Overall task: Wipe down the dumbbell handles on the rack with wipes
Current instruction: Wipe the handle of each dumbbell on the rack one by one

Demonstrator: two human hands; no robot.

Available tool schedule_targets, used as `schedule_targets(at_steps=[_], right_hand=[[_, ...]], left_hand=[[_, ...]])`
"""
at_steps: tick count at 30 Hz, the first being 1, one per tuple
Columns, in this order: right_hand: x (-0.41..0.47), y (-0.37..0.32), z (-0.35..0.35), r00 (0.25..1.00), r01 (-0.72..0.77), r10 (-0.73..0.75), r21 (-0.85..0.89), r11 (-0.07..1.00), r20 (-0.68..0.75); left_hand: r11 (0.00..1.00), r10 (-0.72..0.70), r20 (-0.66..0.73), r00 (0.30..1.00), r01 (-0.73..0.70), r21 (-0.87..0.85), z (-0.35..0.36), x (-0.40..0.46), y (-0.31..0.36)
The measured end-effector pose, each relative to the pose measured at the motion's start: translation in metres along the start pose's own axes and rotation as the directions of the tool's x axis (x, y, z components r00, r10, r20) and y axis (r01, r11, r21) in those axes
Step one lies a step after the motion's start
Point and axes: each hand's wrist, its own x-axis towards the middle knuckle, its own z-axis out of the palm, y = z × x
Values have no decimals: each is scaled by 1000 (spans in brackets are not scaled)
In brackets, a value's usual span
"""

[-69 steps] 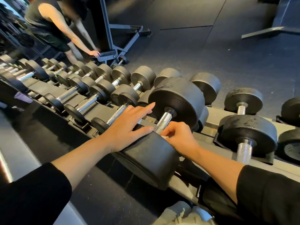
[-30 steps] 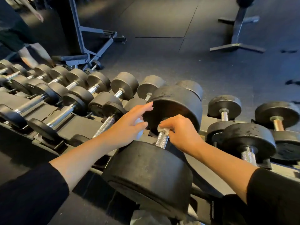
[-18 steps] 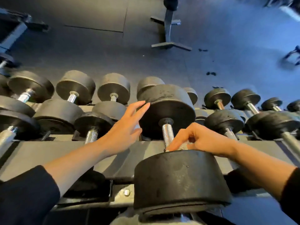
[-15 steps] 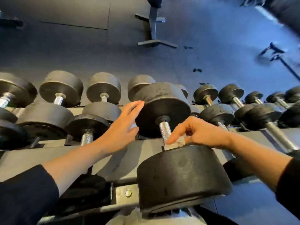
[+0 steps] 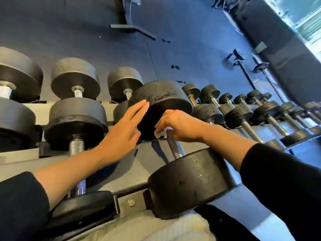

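Dumbbell handle [image 5: 175, 149] on grey rack [image 5: 125, 164], dark gym floor [image 5: 86, 32] beyond; hands: right [image 5: 180, 126] clutching wipe [image 5: 160, 133], left [image 5: 124, 129] flat, fingers straight.

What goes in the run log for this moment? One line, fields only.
right hand: rubs wipe on dumbbell handle | left hand: flat against far head | rack: dumbbell seated
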Motion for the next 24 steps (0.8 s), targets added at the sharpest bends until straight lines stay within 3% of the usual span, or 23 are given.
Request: schedule_targets(at_steps=[2,10,14,18,19,21,23,24], right_hand=[[-1,1,1,998,6,-2,-65,998,57],[-17,-4,-6,988,-17,3,85,996,156],[-31,-5,-8,971,-95,23,297,950,238],[-32,-4,-11,919,-217,55,384,897,390],[-31,-5,-11,930,-219,65,403,889,362],[-26,-7,-8,980,-165,105,387,907,172],[-17,-9,-6,991,-128,136,254,959,-14],[-13,-11,-5,991,-118,126,165,979,-38]], left_hand=[[1000,17,7,1000,-17,-7,2,-2,-6],[992,30,-43,999,-35,-119,16,-5,-13],[986,60,-68,996,-70,-154,18,-5,-14],[983,69,-75,995,-81,-165,19,-5,-17],[983,69,-73,995,-80,-167,19,-6,-17],[983,62,-75,995,-74,-170,19,-6,-17],[983,56,-73,996,-68,-169,19,-7,-16],[985,56,-74,996,-68,-160,19,-7,-16]])
